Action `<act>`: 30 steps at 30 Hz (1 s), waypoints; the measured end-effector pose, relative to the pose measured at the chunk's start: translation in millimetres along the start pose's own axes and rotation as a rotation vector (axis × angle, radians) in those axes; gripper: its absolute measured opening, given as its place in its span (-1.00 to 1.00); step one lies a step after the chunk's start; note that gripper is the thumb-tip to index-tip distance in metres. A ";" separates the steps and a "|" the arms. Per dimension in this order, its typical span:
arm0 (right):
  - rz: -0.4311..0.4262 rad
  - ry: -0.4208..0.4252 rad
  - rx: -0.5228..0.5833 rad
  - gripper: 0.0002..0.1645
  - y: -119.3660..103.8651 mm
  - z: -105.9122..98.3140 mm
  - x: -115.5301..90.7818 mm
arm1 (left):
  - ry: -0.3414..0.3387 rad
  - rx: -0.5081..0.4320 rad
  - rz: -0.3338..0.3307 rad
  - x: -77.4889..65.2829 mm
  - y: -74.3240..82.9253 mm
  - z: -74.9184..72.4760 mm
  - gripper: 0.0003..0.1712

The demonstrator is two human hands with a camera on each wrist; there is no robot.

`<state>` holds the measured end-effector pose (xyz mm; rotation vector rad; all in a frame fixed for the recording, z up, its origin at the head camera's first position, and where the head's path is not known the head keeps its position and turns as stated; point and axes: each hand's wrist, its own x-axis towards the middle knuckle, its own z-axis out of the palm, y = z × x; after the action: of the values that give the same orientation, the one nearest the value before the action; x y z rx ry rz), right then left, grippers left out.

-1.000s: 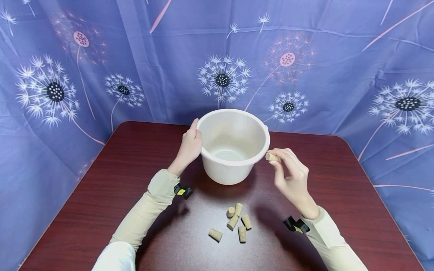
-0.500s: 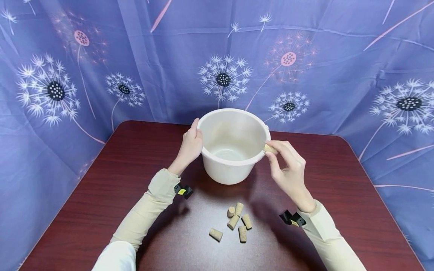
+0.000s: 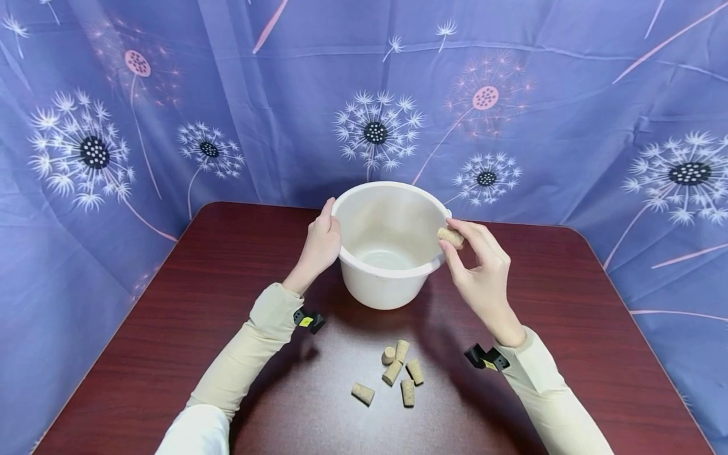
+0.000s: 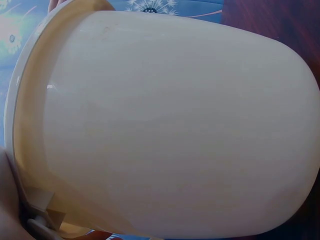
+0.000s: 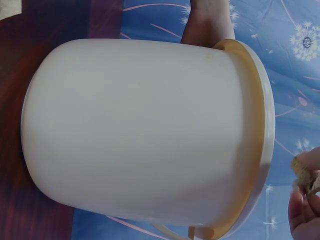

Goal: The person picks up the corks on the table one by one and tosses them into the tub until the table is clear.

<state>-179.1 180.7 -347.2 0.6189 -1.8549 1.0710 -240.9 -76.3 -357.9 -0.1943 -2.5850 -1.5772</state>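
A white plastic bucket point(image 3: 381, 287) stands on the dark red table point(image 3: 239, 265), its mouth open toward me. My left hand point(image 3: 320, 243) grips its left rim, the thumb lying over the edge. Between the thumb and fingers of my right hand point(image 3: 483, 272) a cork stopper point(image 3: 450, 237) is pinched. That cork overlaps the bucket's right rim in the head view. From the right wrist, the cork point(image 5: 301, 172) shows above the rim level, beside the bucket wall point(image 5: 140, 130). The left wrist view is mostly bucket side point(image 4: 170, 125). The visible bucket floor is bare.
Several loose corks lie in front of the bucket: a lone cork point(image 3: 362, 393) to the left, another cork point(image 3: 407, 393) nearest me, and a close cluster with an upright cork point(image 3: 388, 355). A blue dandelion-print curtain point(image 3: 296, 95) hangs behind the table.
My right hand has moved up and slightly left with the cork, from outside the bucket's right rim to over that rim. The left hand and the bucket stay in place.
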 end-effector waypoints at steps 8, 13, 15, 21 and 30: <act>0.028 -0.003 0.041 -0.59 2.3 2.2 1.9 | 0.001 -0.001 0.000 -0.7 -0.4 0.5 -0.39; 0.016 0.015 0.059 -0.63 1.0 2.1 1.7 | 0.001 0.007 0.007 0.6 -1.1 0.6 -0.39; 0.007 0.030 0.068 -0.65 -0.1 1.9 1.1 | 0.003 0.009 0.007 0.8 -1.0 0.6 -0.39; -0.022 0.049 0.057 -0.70 -3.5 -1.0 -4.5 | -0.005 0.002 0.005 0.9 -0.6 1.0 -0.39; -0.021 0.046 0.056 -0.86 -4.1 -6.4 -18.0 | 0.008 -0.001 0.001 -0.5 0.7 0.6 -0.39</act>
<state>-164.4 184.1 -359.6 0.6393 -1.7802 1.1182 -240.3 -75.5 -357.6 -0.1897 -2.5781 -1.5754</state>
